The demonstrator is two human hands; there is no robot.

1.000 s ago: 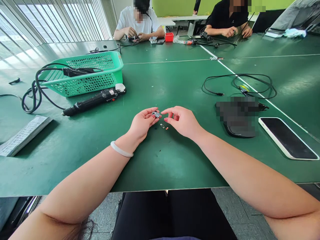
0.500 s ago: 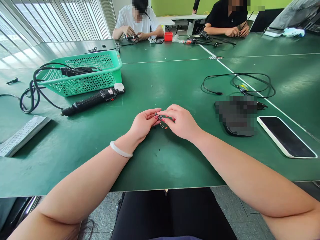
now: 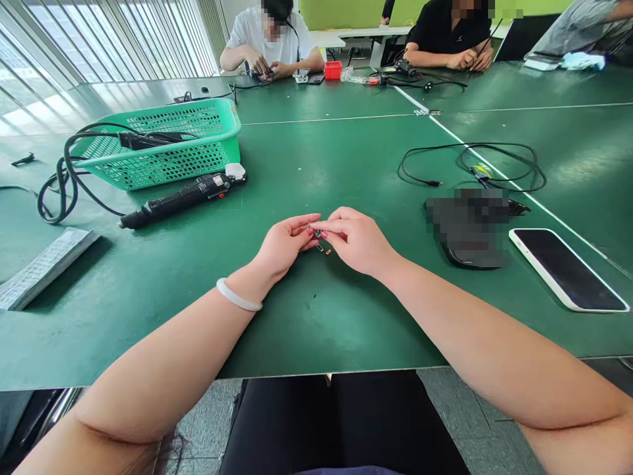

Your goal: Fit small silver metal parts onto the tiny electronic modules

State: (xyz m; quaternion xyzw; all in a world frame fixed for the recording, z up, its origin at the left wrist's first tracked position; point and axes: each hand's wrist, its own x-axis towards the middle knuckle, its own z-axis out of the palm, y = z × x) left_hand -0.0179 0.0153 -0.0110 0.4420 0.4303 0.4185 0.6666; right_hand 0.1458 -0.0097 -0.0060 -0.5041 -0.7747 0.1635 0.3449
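A small dark, metallic-looking part (image 3: 318, 233) sits between the fingertips of both hands, just above the green table; its kind is too small to tell. My left hand (image 3: 281, 245) pinches it from the left, fingers closed. From the right, my right hand (image 3: 359, 241) presses thumb and forefinger against the same part, and the fingers partly cover it. Just below the fingertips are a tiny pale-rimmed piece (image 3: 320, 248) and a tiny orange piece (image 3: 328, 252); whether they lie on the table or hang from the part, I cannot tell.
A black electric screwdriver (image 3: 180, 201) lies before a green basket (image 3: 168, 165) holding a cabled black device. At left is a paper-covered block (image 3: 47, 267). To the right are a phone (image 3: 568, 270), a blurred black object (image 3: 467, 231) and a coiled cable (image 3: 537, 171). People sit across the table.
My hands stay nearly in place around the small part, with only a slight shift of the right fingers. At the far right, a person's forearm has come into view.
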